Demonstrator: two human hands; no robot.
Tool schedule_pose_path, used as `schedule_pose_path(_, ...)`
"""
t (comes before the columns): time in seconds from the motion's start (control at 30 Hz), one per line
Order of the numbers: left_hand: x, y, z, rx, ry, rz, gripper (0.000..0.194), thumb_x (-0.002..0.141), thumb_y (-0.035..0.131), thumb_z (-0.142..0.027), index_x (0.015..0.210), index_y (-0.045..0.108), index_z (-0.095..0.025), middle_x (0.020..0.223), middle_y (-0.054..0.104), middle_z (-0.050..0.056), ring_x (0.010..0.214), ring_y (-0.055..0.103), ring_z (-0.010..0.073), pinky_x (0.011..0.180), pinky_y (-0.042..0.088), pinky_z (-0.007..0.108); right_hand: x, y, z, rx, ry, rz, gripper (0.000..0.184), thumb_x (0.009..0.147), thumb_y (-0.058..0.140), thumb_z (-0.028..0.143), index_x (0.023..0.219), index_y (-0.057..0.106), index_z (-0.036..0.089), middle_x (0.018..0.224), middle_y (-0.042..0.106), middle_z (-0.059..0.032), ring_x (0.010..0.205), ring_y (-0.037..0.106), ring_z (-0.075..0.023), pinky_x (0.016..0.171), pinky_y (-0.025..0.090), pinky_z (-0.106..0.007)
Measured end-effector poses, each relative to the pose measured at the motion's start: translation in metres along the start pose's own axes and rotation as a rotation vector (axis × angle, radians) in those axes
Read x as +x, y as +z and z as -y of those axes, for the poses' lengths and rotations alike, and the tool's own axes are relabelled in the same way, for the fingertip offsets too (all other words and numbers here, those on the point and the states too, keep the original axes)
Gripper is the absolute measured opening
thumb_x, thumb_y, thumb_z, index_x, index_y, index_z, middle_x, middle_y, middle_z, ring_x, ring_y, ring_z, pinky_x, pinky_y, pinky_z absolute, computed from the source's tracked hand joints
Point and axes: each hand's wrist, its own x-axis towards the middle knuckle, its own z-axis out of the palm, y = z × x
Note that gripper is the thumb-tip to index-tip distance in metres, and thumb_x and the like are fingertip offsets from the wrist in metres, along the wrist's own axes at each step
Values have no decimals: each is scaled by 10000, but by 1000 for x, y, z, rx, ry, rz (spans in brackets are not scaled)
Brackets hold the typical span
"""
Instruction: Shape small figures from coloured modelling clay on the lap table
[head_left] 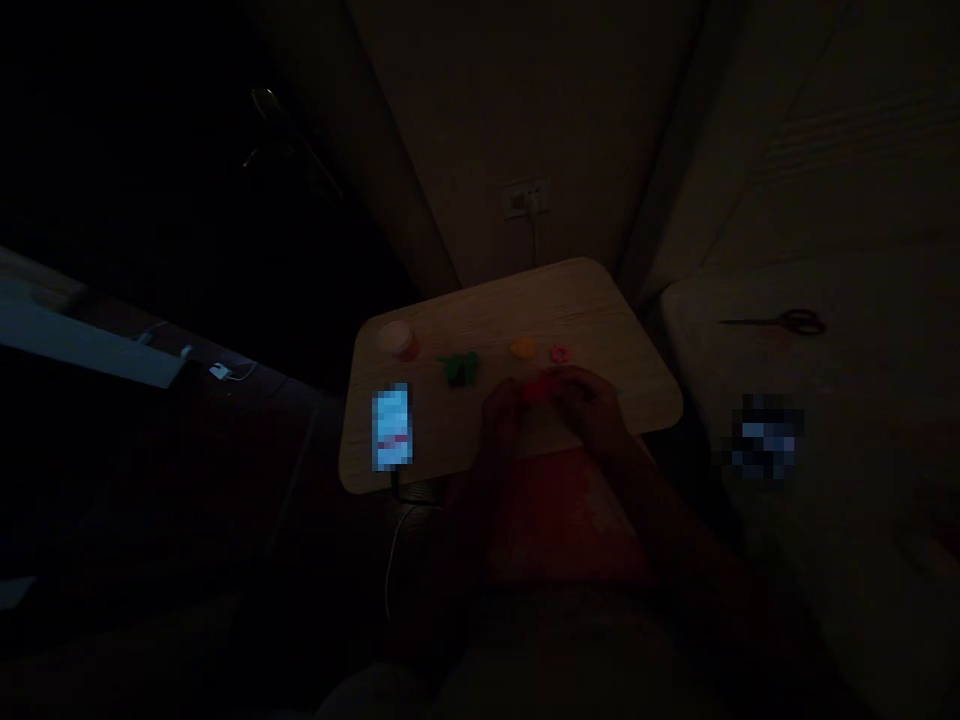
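Note:
The room is very dark. My left hand (504, 415) and my right hand (589, 400) come together above the front of a small wooden table (420, 310). Between them is a small bright red piece (535, 390), too dim to name its kind. Fingers of both hands are closed around it, partly hidden in shadow. Just beyond the hands lie a pink-red flower-like piece (559, 354) and an orange lump (523, 347). Further left sits a dark green piece (460, 368) of irregular shape.
A cup-like container with a pale top (397, 338) stands at the table's back left. A lit phone (392, 428) with a cable lies at the left front. Scissors (795, 322) rest on a pale surface to the right. A wall socket (526, 197) is behind.

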Motion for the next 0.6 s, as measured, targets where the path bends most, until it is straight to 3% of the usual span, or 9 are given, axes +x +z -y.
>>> schedule_pose_path(0.13, -1, 1, -2, 103, 6, 42, 616, 836, 637, -795, 745, 609, -186, 686, 544, -1, 639, 457, 139, 575, 361, 260, 0, -2, -2, -42, -59, 57, 58, 793, 748, 265, 836, 780, 242, 1068, 813, -60, 1005, 740, -241, 896, 586, -368)
schedule_pose_path(0.33, -1, -1, -4, 155, 57, 21, 523, 895, 642, -690, 761, 609, -186, 699, 536, -9, 662, 469, 141, 606, 374, 256, -2, -2, -3, -16, -11, 72, 300, 819, 751, 352, 1107, 762, 266, 1142, 796, -73, 1003, 747, -254, 819, 610, -363)
schedule_pose_path(0.47, -1, 0, -3, 202, 100, 24, 458, 916, 651, -631, 809, 648, -186, 746, 587, 8, 710, 525, 161, 668, 423, 270, -2, 0, -1, -117, 17, 75, 289, 801, 797, 390, 1049, 782, 242, 1067, 807, -70, 970, 745, -254, 852, 604, -375)
schedule_pose_path(0.6, -1, 0, -5, 206, 128, 35, 455, 970, 581, -612, 890, 706, -183, 823, 657, 35, 764, 584, 177, 716, 454, 283, -2, 1, -1, -138, 58, 35, 257, 791, 787, 379, 1000, 787, 229, 972, 807, -61, 888, 743, -241, 790, 600, -359)
